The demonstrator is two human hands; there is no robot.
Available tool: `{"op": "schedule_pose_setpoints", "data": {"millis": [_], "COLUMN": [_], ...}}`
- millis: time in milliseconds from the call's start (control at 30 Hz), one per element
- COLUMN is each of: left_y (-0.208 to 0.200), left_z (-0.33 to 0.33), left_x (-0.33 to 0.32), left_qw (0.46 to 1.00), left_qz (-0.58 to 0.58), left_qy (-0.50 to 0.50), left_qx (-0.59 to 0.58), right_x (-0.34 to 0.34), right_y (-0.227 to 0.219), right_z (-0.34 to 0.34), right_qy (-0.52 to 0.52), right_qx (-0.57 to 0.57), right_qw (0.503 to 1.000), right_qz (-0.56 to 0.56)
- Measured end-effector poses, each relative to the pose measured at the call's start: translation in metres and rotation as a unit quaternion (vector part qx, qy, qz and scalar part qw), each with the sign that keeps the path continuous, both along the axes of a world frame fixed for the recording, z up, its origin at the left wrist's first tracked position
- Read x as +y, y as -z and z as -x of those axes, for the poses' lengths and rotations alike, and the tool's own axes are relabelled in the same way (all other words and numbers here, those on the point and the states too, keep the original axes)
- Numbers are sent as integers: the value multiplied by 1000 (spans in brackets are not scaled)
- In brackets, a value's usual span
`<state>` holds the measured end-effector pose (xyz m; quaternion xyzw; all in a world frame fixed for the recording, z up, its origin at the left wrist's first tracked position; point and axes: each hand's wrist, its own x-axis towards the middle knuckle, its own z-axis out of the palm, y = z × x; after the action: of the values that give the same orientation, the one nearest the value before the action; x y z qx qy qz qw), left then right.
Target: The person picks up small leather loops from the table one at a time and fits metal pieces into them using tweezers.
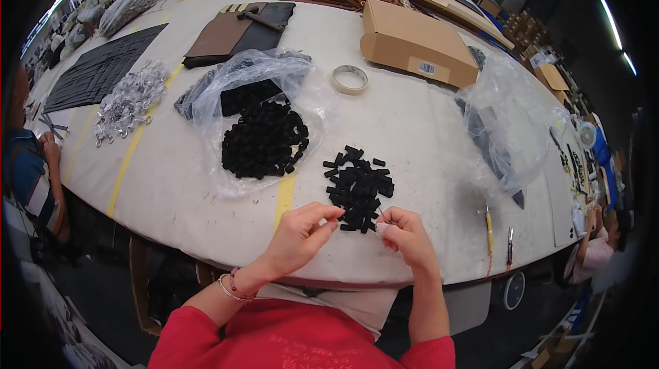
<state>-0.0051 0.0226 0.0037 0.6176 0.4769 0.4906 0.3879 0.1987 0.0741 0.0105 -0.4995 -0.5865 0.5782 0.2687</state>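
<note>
A loose heap of small black fabric-like pieces [358,187] lies on the table in front of me. My left hand [301,233] is at the heap's near left side, thumb and fingers curled toward each other. What they hold, if anything, is too small to make out. My right hand [406,235] is closed at the heap's near right side. A thin metal tool [382,212] pokes out from its fingertips toward the pieces, and something pale shows at the thumb. Beyond my left hand, an opened clear plastic bag [206,118] holds a larger pile of black looped pieces [264,141].
A tape roll [350,80] and cardboard box [419,41] lie farther back. At right are a plastic bag [511,118], a yellow-handled tool [489,232] and a slim pen-like tool [510,247]. Wrapped metal hardware [130,100] lies left, near another person's hand [49,146].
</note>
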Motion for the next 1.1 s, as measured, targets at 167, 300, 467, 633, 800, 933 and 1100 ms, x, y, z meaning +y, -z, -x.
{"op": "schedule_pose_setpoints", "data": {"millis": [167,300,467,633,800,933,1100], "left_y": [13,7,8,16,22,10,22], "left_z": [-15,-17,-10,-14,-19,-25,-26], "left_x": [1,-10,-5,-10,-14,-13,-16], "left_qw": [954,992,824,869,890,963,996], "left_qz": [-248,98,319,286,267,186,-18], "left_qy": [19,55,134,81,63,-16,-78], "left_qx": [165,-61,-450,-396,-365,-193,-38], "right_x": [-7,-16,-23,-27,-32,-33,-36], "right_y": [3,4,2,7,5,21,9], "right_z": [16,26,36,38,42,42,49], "right_qy": [-64,-35,26,32,49,73,68], "right_qx": [202,312,253,194,134,117,21], "right_qw": [954,919,963,979,989,986,979], "right_qz": [212,237,93,46,-34,-92,-189]}}
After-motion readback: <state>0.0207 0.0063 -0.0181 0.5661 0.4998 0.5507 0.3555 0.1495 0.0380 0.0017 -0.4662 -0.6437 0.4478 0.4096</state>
